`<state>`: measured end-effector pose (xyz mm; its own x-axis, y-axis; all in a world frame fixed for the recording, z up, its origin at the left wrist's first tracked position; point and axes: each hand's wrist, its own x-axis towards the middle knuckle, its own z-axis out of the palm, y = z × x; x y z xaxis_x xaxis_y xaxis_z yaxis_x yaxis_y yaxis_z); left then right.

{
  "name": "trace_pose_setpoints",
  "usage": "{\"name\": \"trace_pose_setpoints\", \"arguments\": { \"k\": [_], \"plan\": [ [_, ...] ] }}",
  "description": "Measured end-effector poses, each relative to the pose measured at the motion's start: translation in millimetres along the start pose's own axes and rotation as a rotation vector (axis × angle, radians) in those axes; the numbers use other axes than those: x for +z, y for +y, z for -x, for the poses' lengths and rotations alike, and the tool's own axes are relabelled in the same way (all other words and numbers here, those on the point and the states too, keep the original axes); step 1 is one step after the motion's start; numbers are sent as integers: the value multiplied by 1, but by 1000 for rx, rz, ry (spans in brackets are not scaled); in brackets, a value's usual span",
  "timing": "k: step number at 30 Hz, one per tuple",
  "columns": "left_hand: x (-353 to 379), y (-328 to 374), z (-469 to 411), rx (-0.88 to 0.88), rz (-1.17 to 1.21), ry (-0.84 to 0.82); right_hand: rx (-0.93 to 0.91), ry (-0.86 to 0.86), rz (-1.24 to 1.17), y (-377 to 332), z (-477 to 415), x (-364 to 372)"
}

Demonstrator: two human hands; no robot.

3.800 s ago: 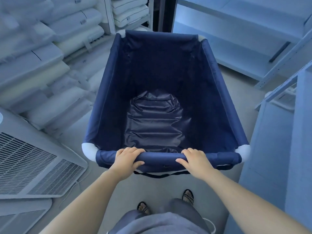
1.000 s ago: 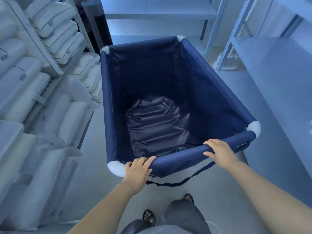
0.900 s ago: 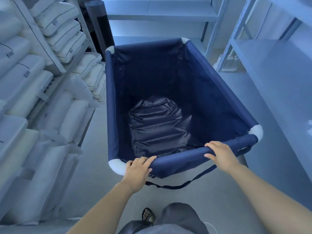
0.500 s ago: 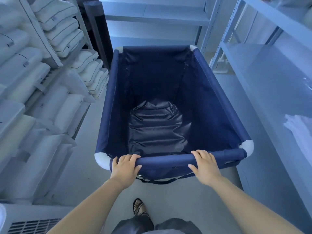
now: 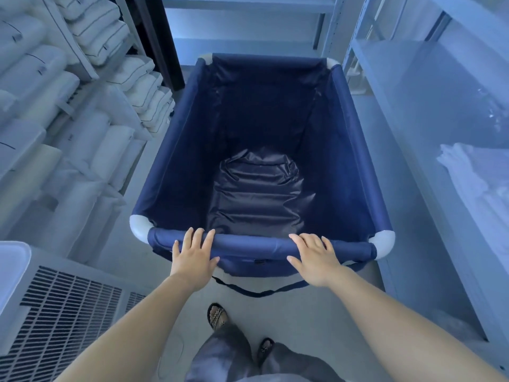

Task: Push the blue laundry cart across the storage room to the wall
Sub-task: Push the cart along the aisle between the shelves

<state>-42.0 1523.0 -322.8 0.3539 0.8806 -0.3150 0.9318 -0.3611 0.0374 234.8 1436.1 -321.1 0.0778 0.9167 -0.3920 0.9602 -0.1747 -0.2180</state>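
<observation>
The blue laundry cart (image 5: 248, 243) stands straight ahead of me in the aisle, its fabric tub holding nothing, with white corner caps on its rim. Its far end is close to the shelving at the back. My left hand (image 5: 194, 256) lies flat on the near rail toward the left, fingers stretched out and not wrapped around it. My right hand (image 5: 314, 257) rests the same way toward the right, fingers spread over the rail. A dark strap hangs below the rail.
Shelves of stacked white pillows (image 5: 55, 106) line the left side. A metal rack (image 5: 440, 106) with folded white linen (image 5: 473, 172) runs close along the right. A vented grey unit (image 5: 63, 312) sits at the lower left. A back shelf (image 5: 248, 28) and a dark post (image 5: 159, 42) stand beyond the cart.
The cart swung straight and rolled forward toward the back shelving. Both hands went from being curled around the near rail to lying flat on it with fingers extended.
</observation>
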Motion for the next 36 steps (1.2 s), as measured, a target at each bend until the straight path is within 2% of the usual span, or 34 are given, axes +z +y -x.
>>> {"name": "trace_pose_setpoints", "arguments": {
  "k": [7, 15, 23, 36],
  "plan": [
    [19, -6, 57, -31, -41, 8, -33, 69, -33, -17, 54, 37],
    [31, -21, 115, 3, 16, 3, -18, 131, -21, -42, 114, 70],
    [35, -40, 187, 112, -103, -154, 106, 49, -7, -70, 179, 100],
    [90, -45, 317, 73, -74, -95, 75, 38, -63, -98, 303, 161]
  ]
}}
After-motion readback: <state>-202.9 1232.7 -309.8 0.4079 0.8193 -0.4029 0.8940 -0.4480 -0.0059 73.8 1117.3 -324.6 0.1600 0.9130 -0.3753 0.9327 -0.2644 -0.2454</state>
